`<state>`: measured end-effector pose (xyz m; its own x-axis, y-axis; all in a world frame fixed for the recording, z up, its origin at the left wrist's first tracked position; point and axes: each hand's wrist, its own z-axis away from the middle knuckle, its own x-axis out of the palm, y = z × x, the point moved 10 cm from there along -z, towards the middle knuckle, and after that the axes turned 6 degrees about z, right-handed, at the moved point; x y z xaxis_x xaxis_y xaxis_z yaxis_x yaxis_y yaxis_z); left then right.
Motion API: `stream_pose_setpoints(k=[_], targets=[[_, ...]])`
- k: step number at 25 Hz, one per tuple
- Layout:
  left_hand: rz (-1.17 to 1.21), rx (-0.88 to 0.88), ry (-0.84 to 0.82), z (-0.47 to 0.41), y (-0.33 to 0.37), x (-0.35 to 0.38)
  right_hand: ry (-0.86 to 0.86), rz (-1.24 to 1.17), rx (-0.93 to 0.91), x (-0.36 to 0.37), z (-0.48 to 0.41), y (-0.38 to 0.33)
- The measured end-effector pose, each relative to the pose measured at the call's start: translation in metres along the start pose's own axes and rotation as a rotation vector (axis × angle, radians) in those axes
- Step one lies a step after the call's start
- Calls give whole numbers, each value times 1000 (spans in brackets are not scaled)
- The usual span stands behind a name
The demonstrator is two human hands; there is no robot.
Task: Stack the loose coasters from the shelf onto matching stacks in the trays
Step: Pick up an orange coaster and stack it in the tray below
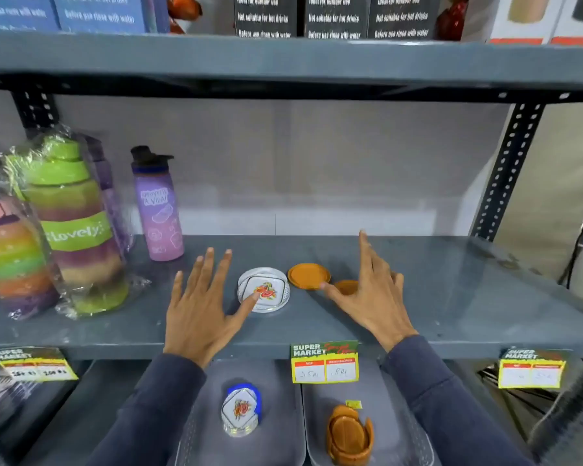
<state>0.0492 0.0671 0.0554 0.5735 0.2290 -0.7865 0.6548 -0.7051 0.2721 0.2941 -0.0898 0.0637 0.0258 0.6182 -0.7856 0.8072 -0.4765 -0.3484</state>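
A round white coaster with a red flower print [266, 286] lies on the grey shelf [435, 297]. My left hand [199, 307] hovers open beside it, thumb tip touching its near edge. Right of it lies a brown round coaster [308, 275], and a second brown coaster [345, 286] is partly hidden behind my right hand [374, 290], which is open with fingers spread. Below, the left grey tray [209, 432] holds a stack of flower-print coasters [241, 412]. The right grey tray [401, 432] holds a brown holder with brown coasters [349, 435].
Wrapped rainbow bottles [71, 230] and a purple bottle [159, 206] stand at the shelf's left. Price tags [324, 362] hang on the shelf's front edge. An upper shelf with boxes [334, 16] runs overhead. A perforated upright post [509, 169] stands at the right.
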Motion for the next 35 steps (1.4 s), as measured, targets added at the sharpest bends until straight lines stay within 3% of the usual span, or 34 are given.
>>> stream_pose_setpoints(k=[4,9,14,20,22,29,35], targets=[[43,-146,-144,11,-33,26,-101,17,94,21,7,25],[-60,-99,-220,8,-28,35,-35,-154,107,15,7,29],[-106,-95,-223,10,-26,34,231,-330,-64,-64,19,-19],[-115,-97,-296,8,-34,41,612,-251,-368,-184,59,-93],[-118,-102,-297,9,-33,41,658,-272,-410,-201,71,-98],[-116,-130,-287,10,-32,42,390,-324,-288,-178,71,-88],[-112,-129,-285,11,-34,44,82,-503,-192,-98,142,-61]])
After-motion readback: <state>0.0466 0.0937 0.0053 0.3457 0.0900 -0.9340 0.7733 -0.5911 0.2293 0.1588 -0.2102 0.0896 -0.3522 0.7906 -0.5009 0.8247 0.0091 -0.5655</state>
